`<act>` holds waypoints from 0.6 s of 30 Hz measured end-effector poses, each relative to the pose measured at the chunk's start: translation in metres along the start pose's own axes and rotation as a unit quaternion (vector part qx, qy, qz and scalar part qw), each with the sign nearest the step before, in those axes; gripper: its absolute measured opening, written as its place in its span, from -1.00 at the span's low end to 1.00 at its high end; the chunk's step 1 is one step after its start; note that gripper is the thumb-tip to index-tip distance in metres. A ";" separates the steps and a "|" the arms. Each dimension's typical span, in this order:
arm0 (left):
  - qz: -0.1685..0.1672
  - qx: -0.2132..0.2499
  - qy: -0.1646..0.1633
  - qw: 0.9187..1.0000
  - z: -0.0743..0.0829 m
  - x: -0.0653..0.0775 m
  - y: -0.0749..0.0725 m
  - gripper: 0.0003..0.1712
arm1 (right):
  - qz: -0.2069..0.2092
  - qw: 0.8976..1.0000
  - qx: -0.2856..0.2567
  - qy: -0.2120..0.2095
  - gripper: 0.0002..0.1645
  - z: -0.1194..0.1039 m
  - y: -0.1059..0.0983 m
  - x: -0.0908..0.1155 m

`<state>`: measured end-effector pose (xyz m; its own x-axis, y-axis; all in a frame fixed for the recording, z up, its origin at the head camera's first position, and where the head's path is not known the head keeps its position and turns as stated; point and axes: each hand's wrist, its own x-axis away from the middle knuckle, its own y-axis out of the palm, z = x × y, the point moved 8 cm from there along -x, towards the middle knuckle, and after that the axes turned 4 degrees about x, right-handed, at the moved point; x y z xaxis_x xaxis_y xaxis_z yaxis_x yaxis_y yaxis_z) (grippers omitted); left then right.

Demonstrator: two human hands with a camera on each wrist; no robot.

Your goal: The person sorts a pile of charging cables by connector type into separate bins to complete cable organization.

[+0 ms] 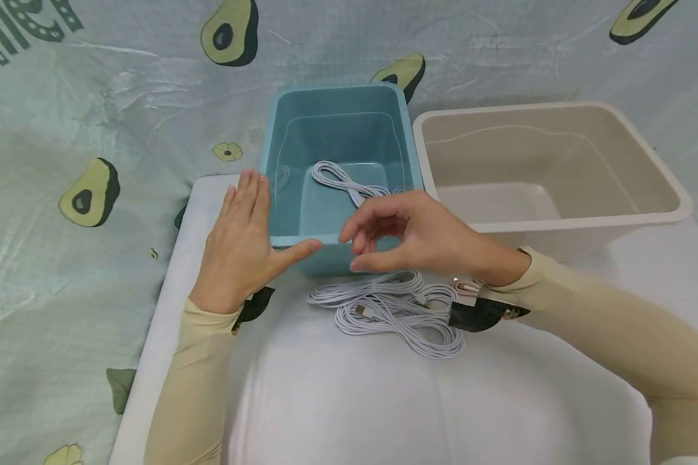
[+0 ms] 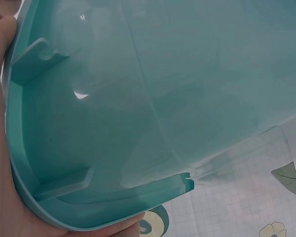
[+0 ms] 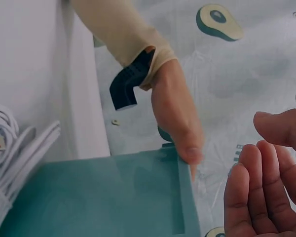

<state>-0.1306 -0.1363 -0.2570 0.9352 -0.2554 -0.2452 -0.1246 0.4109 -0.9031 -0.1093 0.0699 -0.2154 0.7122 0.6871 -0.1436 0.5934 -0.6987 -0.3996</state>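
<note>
My left hand lies at the near-left corner of a blue-green plastic bin. Its fingers are straight along the bin's outer left side, and the thumb points along the front rim. Over the front rim hovers my right hand, its fingers loosely bent and nothing between them and the thumb. Inside the bin lies a bundled white cable, partly hidden by the right hand. A pile of coiled white cables, one showing a USB plug, lies on the table in front of the bin.
To the right of the blue-green bin stands a beige bin with no item visible in it. Both stand on a white-covered table. Behind and to the left hangs a pale sheet printed with avocados.
</note>
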 end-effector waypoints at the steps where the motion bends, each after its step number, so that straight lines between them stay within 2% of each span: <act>1: 0.000 0.000 0.000 1.000 0.000 0.000 0.000 0.41 | -0.002 1.000 -0.002 0.001 -0.66 0.002 0.001 0.003; 11: -0.002 -0.001 -0.003 1.000 -0.001 -0.001 0.000 0.42 | -0.020 1.000 -0.015 -0.008 -0.68 0.021 0.014 0.030; 18: -0.008 -0.003 -0.008 1.000 -0.001 -0.001 0.002 0.42 | -0.025 0.999 -0.039 0.003 -0.70 0.045 0.024 0.044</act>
<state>-0.1317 -0.1365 -0.2590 0.9425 -0.2473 -0.2249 -0.1114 0.4022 -0.9087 -0.0807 0.0923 -0.2726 0.6830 0.7205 -0.1195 0.6555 -0.6769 -0.3350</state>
